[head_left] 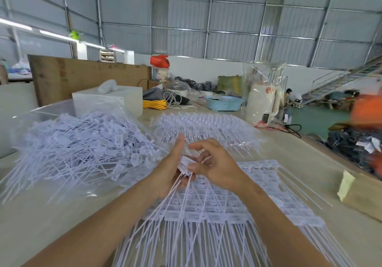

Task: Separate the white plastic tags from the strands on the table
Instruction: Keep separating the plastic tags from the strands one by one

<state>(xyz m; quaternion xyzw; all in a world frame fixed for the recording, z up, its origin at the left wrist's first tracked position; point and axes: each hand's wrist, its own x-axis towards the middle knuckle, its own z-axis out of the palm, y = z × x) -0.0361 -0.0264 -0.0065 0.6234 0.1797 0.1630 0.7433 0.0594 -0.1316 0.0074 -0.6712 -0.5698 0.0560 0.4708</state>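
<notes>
both hands on a small bunch of tags

head view: left hand (pixel 171 169) and right hand (pixel 208 163) together pinch a bunch of white tags (pixel 184 164), strands (pixel 175 192) trailing below. under the hands lies a joined sheet of tags (pixel 237 211) on the counter (pixel 41 215); a loose pile (pixel 78 144) sits left.

Both hands meet above the counter (pixel 310 159). The left hand (pixel 171 169) grips a bunch of tags (pixel 185 164), strands (pixel 182 192) hanging below; the right hand (pixel 213 163) pinches 1 tag. Loose pile (pixel 78 142) at left, joined sheets (pixel 237 209) beneath.
</notes>
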